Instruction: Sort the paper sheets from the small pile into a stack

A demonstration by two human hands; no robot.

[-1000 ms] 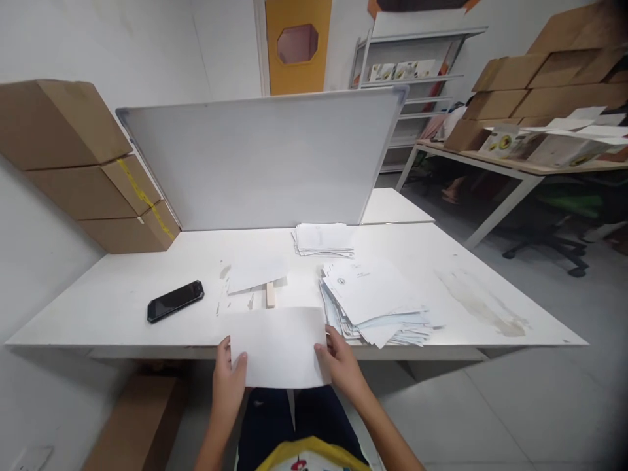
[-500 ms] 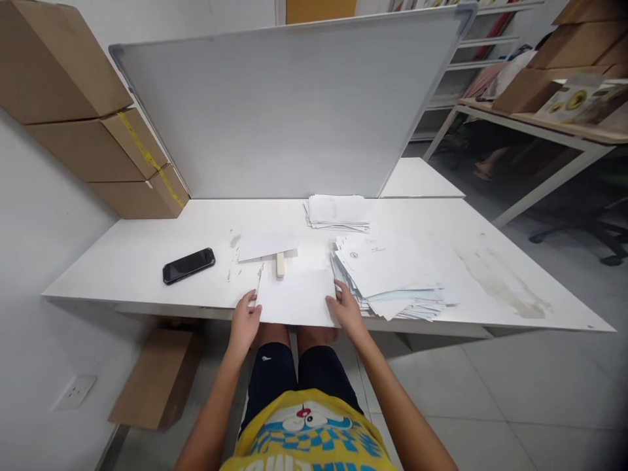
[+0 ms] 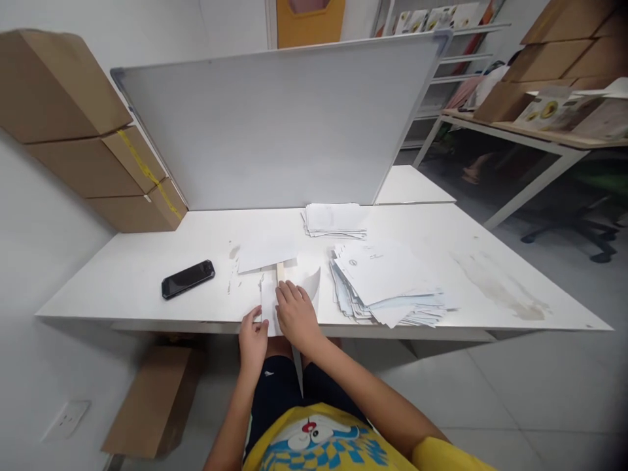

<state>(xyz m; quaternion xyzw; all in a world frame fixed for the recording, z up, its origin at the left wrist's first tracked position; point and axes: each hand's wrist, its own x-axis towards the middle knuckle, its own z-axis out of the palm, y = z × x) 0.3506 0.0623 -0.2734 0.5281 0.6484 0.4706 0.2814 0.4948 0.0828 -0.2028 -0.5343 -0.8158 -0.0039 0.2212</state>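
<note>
- I have the left hand (image 3: 254,332) pinching the paper's (image 3: 267,296) edge.
- Right hand (image 3: 297,317) over it, by a wooden block (image 3: 280,269); grip I can't tell.
- White table (image 3: 417,226), whiteboard (image 3: 284,131) behind.

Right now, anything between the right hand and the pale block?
Nothing visible. The right hand is at the near end of the pale block; contact is unclear. The white sheet curls up beside that hand, not across the block's visible part.

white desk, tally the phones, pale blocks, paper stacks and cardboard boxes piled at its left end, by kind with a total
phone: 1
pale block: 1, partly hidden
paper stacks: 2
cardboard boxes: 3
total: 7
</note>
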